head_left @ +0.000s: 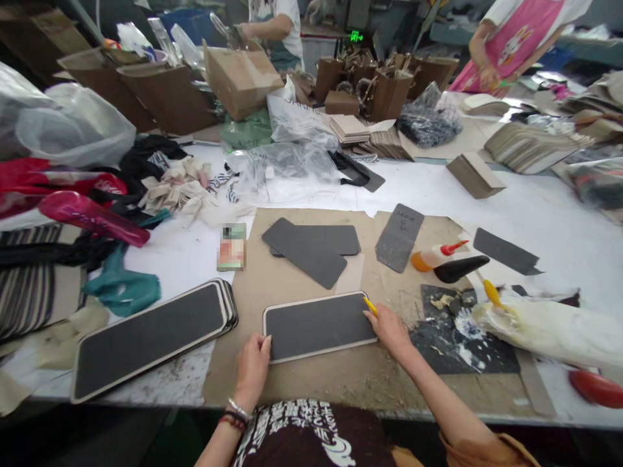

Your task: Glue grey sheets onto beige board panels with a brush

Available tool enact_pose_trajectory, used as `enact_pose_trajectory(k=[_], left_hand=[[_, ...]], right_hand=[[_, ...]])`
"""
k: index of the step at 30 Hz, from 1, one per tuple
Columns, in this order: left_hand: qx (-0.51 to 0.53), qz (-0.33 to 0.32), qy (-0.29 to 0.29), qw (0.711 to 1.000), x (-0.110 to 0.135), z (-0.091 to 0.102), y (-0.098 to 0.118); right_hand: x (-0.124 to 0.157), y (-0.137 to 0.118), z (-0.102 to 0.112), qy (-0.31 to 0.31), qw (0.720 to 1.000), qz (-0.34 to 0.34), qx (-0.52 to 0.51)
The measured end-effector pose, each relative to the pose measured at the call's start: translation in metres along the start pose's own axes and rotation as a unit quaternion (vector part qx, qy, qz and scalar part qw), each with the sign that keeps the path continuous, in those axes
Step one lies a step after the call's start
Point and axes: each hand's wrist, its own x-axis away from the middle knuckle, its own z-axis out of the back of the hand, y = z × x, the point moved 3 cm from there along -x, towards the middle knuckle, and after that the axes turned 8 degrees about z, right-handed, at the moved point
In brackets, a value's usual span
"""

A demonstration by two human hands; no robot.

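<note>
On the left of the frame, a stack of pale-edged dark panels (150,340) lies slantwise on the worktop (189,259), its right end higher in the frame than its left. Well apart to its right, at lower centre, is the left hand (254,364), fingers curled and thumb at the left short edge of a single dark panel (321,327). Whether that grip pinches the edge or only steadies it, I cannot tell; the fingertips are hidden.

The panel lies flat on a brown sheet (335,383) in the lower middle of the frame. Its long axis runs almost straight across, tipped a little so that the right end sits higher. It spans the gap between the hands: rightward and slightly up from the left grip, leftward from the right one. Loose grey pieces (311,253) lie just above it.

At the panel's right end is the right hand (390,329), its grip closed around a slim yellow tool (370,306) that points up and left, the tip at the upper right corner. For that corner the right hand is plainly the nearer; the left is nearest the opposite short edge. Farther right lies a smeared dark board (491,353).
</note>
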Motion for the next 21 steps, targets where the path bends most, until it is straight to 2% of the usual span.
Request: enact_pose_trajectory(k=[3, 5, 8, 15, 21], left_hand=[[0.01, -0.019, 0.04, 0.999, 0.003, 0.002, 0.0], [0.045, -0.015, 0.045, 0.998, 0.003, 0.002, -0.003], [0.078, 0.01, 0.023, 0.997, 0.0, 0.002, -0.008], [0.121, 0.018, -0.017, 0.992, -0.016, 0.009, -0.015], [0.113, 0.021, -0.026, 0.993, -0.02, 0.01, -0.016]], right_hand=[[0.003, 0.003, -0.003, 0.012, 1.0, -0.023, 0.003], [0.002, 0.008, -0.008, 0.01, 1.0, -0.026, 0.002], [-0.003, 0.015, -0.014, 0.01, 0.999, -0.029, -0.027], [-0.01, 0.02, -0.014, 0.005, 0.978, -0.01, -0.206], [-0.011, 0.02, -0.015, 0.017, 0.976, -0.018, -0.219]])
